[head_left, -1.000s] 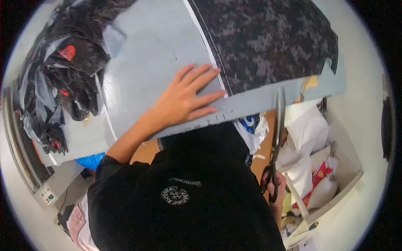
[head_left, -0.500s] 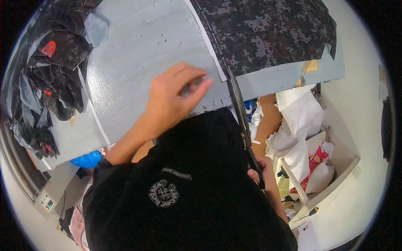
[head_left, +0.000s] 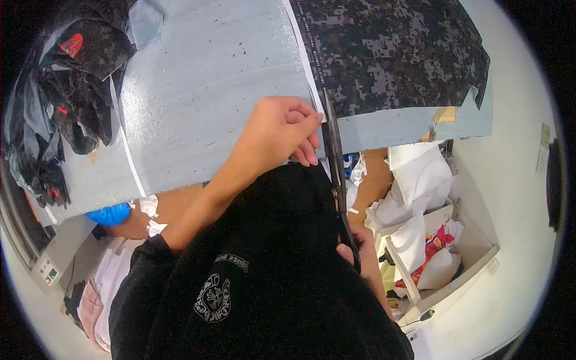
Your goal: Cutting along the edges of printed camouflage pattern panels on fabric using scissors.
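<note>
My left hand (head_left: 290, 129) is pinched at the lower end of a white strip (head_left: 304, 57) bordering a dark digital-camouflage fabric piece (head_left: 396, 54) on the grey tabletop (head_left: 198, 78); its lower fingers are curled. My right hand (head_left: 357, 252), partly hidden by my black shirt, grips long dark shears (head_left: 336, 174). Their blades point away from me and reach the lower end of the white strip and the fabric's left corner.
A heap of dark garments (head_left: 78, 102) with red marks lies at the table's left. Below right, a white wooden bin (head_left: 486, 255) holds white cloth and red material. A blue bag (head_left: 108, 213) and a small control box (head_left: 47, 270) are at lower left.
My left hand has lifted from lying spread on the tabletop and closed at the strip's end. The shears have moved up and left to the fabric's corner.
</note>
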### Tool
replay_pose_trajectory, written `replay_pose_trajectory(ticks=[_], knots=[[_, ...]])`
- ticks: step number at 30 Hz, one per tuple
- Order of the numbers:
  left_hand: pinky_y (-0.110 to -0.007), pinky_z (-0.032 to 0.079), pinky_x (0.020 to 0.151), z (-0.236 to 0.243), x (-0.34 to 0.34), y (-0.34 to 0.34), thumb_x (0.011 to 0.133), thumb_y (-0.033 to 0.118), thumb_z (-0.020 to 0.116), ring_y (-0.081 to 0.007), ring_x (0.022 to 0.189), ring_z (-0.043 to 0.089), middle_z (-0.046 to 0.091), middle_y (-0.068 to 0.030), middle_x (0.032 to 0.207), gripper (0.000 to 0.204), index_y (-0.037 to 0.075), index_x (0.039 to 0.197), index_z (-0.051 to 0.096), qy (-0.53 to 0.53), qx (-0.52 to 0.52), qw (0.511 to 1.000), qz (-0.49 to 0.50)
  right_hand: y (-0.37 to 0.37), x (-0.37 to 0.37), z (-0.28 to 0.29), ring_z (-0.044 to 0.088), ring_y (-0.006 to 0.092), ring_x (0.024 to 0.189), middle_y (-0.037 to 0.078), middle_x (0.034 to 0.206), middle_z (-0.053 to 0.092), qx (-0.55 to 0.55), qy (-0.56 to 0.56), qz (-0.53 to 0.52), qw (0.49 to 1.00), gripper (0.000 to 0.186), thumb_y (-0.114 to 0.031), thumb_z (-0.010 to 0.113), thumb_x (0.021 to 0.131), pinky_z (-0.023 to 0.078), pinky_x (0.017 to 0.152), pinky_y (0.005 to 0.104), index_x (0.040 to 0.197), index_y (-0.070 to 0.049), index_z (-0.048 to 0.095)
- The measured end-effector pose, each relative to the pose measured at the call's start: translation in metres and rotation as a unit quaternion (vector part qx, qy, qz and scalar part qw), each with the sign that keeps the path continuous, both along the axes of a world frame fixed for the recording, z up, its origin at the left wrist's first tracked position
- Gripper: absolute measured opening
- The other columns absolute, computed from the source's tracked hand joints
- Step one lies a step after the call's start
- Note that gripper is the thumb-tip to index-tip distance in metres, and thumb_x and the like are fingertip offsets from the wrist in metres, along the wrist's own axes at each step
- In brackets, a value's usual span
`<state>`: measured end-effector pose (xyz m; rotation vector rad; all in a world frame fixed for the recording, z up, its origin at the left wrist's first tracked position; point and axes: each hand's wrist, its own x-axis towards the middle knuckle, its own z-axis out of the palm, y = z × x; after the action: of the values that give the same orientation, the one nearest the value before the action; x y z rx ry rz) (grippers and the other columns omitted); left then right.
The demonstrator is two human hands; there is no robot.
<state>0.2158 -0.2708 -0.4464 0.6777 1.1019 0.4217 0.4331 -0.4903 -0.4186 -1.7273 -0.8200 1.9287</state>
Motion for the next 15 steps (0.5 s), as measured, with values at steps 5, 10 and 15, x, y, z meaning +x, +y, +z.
replay_pose_trajectory(ticks=[5,10,15], knots=[[-0.027,0.052,0.046,-0.003,0.002,0.000,0.097,0.015,0.060,-0.0183,0.053,0.066,0.065,-0.0119,0.071,0.024,-0.008,0.092,0.061,-0.004,0.016,1.000,-0.001,0.015,-0.001,0.002,0.036,0.0038,0.061,-0.009,0.067,0.039,0.000,0.004,-0.012,1.000,0.035,-0.031,0.081,0.080,0.027,0.055,0.0220,0.079,-0.010,0.053],[-0.025,0.051,0.047,-0.007,0.004,0.002,0.098,0.020,0.062,-0.0167,0.054,0.066,0.066,-0.0094,0.072,0.025,-0.005,0.095,0.061,0.000,0.027,1.000,-0.015,0.017,0.001,-0.011,0.036,0.0032,0.061,-0.009,0.065,0.039,-0.011,-0.002,-0.003,1.000,0.036,-0.029,0.083,0.079,0.027,0.055,0.0213,0.077,-0.011,0.052],[-0.025,0.051,0.047,-0.010,0.001,0.004,0.098,0.019,0.062,-0.0165,0.054,0.066,0.066,-0.0095,0.072,0.023,-0.004,0.097,0.061,0.000,0.035,0.999,-0.014,0.027,-0.006,-0.010,0.036,0.0027,0.060,-0.010,0.063,0.039,-0.051,-0.004,-0.017,0.999,0.037,-0.030,0.084,0.078,0.027,0.055,0.0211,0.076,-0.011,0.053]])
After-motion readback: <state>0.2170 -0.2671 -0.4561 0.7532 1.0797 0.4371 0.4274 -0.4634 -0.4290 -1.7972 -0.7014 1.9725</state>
